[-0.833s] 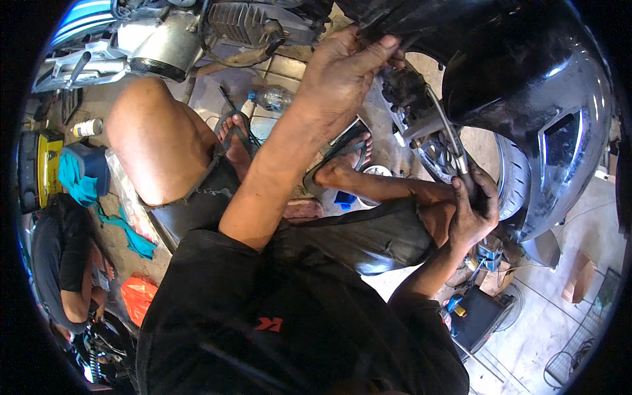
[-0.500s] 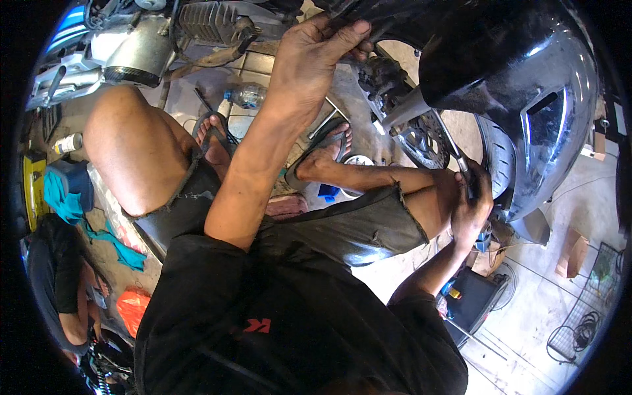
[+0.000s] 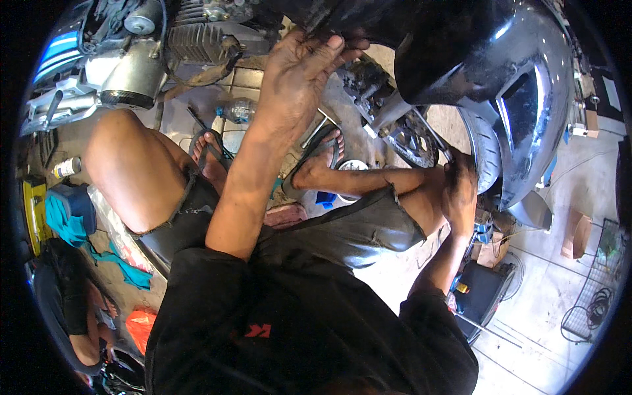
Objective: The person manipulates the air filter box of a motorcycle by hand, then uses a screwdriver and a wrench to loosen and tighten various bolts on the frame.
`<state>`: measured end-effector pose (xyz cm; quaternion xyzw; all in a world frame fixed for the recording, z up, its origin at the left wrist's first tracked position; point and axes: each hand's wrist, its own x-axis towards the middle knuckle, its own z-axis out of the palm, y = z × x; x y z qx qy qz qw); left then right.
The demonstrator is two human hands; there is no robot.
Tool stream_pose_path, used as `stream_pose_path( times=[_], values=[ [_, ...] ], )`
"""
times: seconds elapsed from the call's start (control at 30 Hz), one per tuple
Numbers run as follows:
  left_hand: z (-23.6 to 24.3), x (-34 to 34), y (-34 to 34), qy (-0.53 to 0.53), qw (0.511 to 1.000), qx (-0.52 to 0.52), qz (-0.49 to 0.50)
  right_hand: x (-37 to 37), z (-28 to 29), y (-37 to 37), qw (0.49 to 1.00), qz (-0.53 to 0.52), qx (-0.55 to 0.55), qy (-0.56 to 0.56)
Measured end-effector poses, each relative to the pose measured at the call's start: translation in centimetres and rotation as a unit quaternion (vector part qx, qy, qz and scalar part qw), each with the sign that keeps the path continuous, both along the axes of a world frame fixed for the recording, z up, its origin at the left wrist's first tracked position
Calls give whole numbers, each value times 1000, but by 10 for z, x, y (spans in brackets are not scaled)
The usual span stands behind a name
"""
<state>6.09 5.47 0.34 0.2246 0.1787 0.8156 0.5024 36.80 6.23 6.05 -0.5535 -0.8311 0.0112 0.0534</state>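
- Head view: slender metal rod in front of the right hand, up and to the left of the grip; tool shaft or bike part, can't tell.
- Rod's long axis: slanted, lower end at the right fingers, upper end toward the underside of the glossy black body panel. Far tip not clear.
- Right-hand grip: fingers curled around the lower end; palm side mostly hidden.
- Front tyre just right of the rod, brake disc to its left.
- Left hand: up and left, well apart from the rod, at the dark trim by the panel. Thumb stretched along it, fingertips partly behind; whether they clamp anything, can't tell, too dark.
- Nearer hand to the rod: right, already on it.
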Motion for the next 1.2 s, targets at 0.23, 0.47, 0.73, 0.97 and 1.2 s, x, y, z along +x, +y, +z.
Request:
stream_pose_path(
  times=[0.23,0.47,0.73,0.97,1.2],
  values=[
    [4,5,-1,-58,998,4,-4,5,0,3,1000,-3,-21,-3],
    [7,5,0,-57,998,-25,32,-34,-17,45,993,70,-5,96],
    [19,10,2,-1,996,-51,79,-48,-46,75,982,142,44,120],
    [4,5,-2,39,997,-49,46,-58,-63,83,954,158,90,239],
    [5,11,-1,39,998,-37,36,-48,-75,86,974,75,97,189]
  ],
)
